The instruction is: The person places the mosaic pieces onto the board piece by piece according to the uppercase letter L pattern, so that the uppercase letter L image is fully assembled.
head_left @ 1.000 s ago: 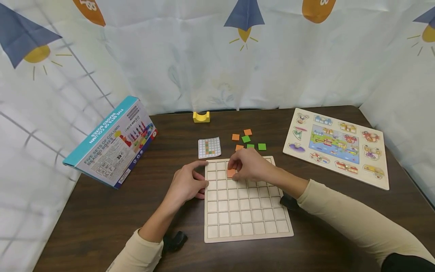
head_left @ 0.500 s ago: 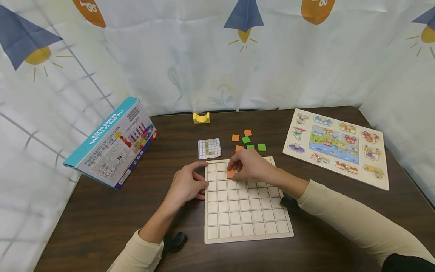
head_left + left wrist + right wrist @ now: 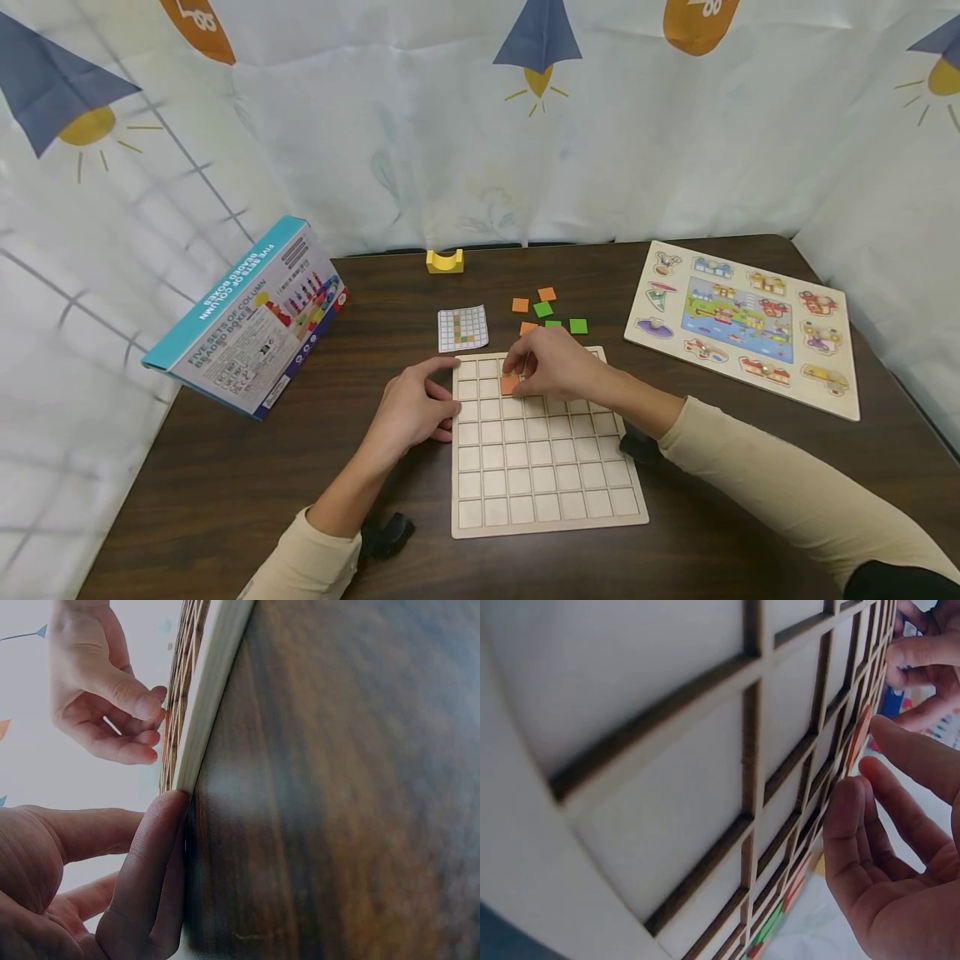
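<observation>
A pale wooden grid board (image 3: 536, 504) lies on the dark table. My left hand (image 3: 407, 410) is at its upper left side, with fingertips touching the edge; in the left wrist view a finger (image 3: 146, 874) presses that edge from the side. Over the upper rows, the thumb and fingers of my right hand (image 3: 558, 364) pinch a small orange square tile (image 3: 509, 385), which lies flat at a cell in the second row. From the right wrist view, this orange tile (image 3: 860, 736) shows right by the fingertips. The right hand covers several neighbouring cells.
Behind the board lie several loose tiles, among them a green tile (image 3: 578, 327) and an orange tile (image 3: 520, 305). A small pattern card (image 3: 462, 327), a yellow block (image 3: 446, 262), a cardboard box (image 3: 247, 325) and a picture puzzle board (image 3: 738, 325) stand or lie around.
Both hands, the board and the tiles keep their places. Only a very slight downward shift of the whole head view shows.
</observation>
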Motion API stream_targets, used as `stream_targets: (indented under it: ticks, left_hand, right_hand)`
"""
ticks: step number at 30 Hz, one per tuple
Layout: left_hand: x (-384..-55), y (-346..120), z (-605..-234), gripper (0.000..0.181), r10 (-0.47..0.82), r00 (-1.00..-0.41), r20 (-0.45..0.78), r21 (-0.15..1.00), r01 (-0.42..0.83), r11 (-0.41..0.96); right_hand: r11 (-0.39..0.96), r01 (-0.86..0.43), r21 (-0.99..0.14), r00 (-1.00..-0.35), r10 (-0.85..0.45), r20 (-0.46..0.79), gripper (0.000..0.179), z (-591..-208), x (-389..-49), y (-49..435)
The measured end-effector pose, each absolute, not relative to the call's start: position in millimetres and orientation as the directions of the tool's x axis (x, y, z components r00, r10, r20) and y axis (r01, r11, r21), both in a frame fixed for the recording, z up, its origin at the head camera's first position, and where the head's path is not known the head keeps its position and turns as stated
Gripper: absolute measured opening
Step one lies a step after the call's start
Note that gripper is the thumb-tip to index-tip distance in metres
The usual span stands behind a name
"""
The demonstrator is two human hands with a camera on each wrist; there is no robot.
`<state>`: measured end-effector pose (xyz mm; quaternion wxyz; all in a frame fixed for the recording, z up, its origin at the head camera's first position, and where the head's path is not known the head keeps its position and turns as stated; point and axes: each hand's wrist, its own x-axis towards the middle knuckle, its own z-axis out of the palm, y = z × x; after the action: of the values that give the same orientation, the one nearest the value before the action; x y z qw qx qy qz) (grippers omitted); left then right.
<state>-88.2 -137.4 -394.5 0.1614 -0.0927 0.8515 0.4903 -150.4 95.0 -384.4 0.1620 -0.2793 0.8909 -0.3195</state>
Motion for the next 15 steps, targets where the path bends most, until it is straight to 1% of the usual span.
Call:
stream_targets:
  ticks: [8, 15]
  left_hand:
    - [-88, -137, -394, 0.063, 0.0, -0.931, -0.366, 0.804, -0.316, 0.504]
    - [-88, -137, -394, 0.063, 0.003, -0.932, -0.362, 0.808, -0.312, 0.5]
  right_hand:
    - [0.66, -0.353, -0.663, -0.805, -0.575, -0.144, 0.021, -379, -154, 100]
    - [0.634, -0.325, -0.701, -0.812, -0.567, -0.136, 0.022, -376, -158, 110]
